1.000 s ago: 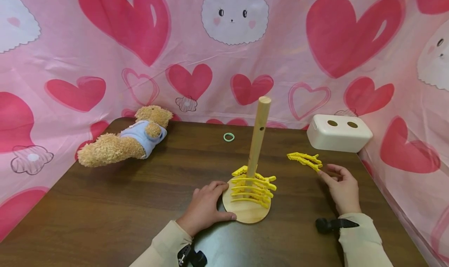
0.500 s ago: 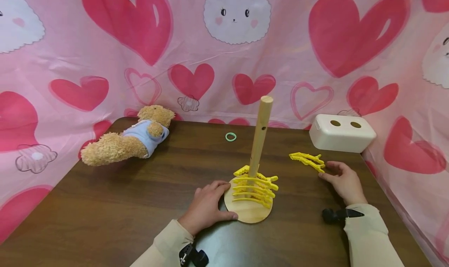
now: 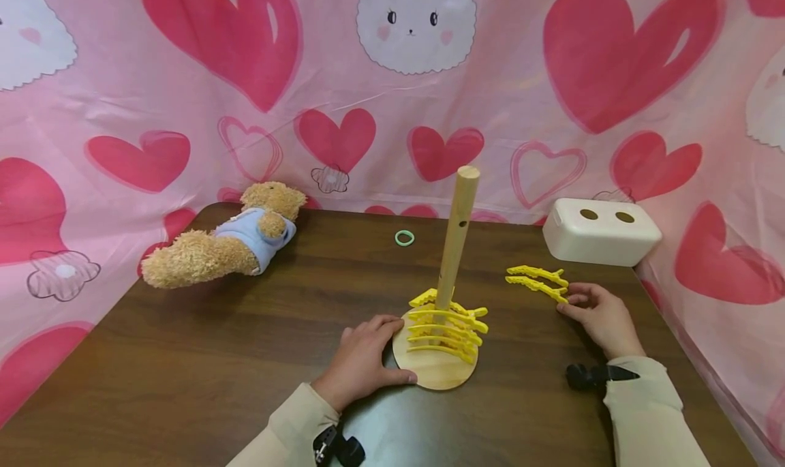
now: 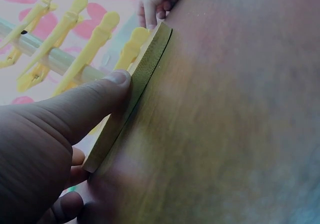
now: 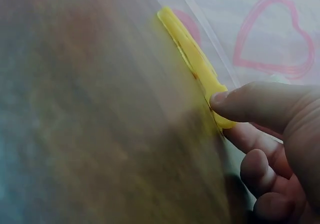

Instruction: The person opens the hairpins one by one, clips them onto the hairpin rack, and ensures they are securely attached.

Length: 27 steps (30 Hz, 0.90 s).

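Head view: a slim pair of yellow plastic clip pieces [image 3: 536, 285] is lying over the right half of the dark brown wooden table [image 3: 245, 358], near side by side; whether they are forming one clip or two, one cannot tell. Their long axes are running roughly left to right, almost parallel, with the left ends sitting slightly farther off. The slender toothed ends are pointing left and the forked ends are pointing right, toward the person's right hand [image 3: 604, 320]. That hand is pinching the right end of the nearer piece between thumb and finger, as the right wrist view is also showing.

The left hand [image 3: 362, 368] is gripping the left rim of a round pale wooden base [image 3: 437, 378], its thumb pressing on the near edge. A tall pale wooden pole [image 3: 456, 249] is standing upright from it. Several yellow plastic clips [image 3: 469, 320] are stacking up around the pole's lower part, their long axes lying crosswise and their forked ends pointing right.

Farther off, a mint-green ring [image 3: 405, 245] is lying behind the pole, a brown plush bear in blue [image 3: 245, 238] is reclining at left, and a white rounded box [image 3: 613, 238] is standing at right.
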Available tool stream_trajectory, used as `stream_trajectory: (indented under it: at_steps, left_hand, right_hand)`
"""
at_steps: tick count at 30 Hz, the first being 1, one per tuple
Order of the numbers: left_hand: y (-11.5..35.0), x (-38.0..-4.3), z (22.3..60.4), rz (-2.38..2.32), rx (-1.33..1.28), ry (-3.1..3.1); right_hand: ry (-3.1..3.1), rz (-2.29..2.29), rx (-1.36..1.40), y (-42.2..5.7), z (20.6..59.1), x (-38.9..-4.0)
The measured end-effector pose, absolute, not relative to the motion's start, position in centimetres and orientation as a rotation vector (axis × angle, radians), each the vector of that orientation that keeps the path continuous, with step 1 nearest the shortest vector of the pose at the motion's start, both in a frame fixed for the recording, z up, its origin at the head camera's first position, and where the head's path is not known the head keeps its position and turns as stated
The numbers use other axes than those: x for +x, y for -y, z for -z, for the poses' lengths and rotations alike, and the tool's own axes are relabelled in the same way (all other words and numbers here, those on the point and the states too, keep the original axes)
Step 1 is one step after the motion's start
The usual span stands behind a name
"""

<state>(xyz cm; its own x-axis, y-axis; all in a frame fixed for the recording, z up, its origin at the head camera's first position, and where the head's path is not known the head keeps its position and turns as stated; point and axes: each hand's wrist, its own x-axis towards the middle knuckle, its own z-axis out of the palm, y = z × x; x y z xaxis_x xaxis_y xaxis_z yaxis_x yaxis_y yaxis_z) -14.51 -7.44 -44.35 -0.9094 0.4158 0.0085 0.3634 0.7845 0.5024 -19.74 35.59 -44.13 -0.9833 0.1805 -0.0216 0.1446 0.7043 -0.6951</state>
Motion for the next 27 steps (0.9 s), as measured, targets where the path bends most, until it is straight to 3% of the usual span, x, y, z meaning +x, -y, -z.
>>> stream_trajectory:
  at_steps: [15, 22, 27]
  left_hand:
    - [7.5, -14.6, 44.2, -0.764, 0.629, -2.875]
    - [7.5, -14.6, 44.3, -0.773, 0.638, -2.871]
    - [7.5, -14.6, 44.4, -0.779, 0.641, -2.866]
  right_hand:
    - [2.98, -1.072, -0.191, -35.3, 43.3, -19.3]
    - [2.616, -1.393, -0.293, -34.9, 42.7, -18.6]
    - [2.545, -1.38, -0.159, -33.9, 40.5, -17.9]
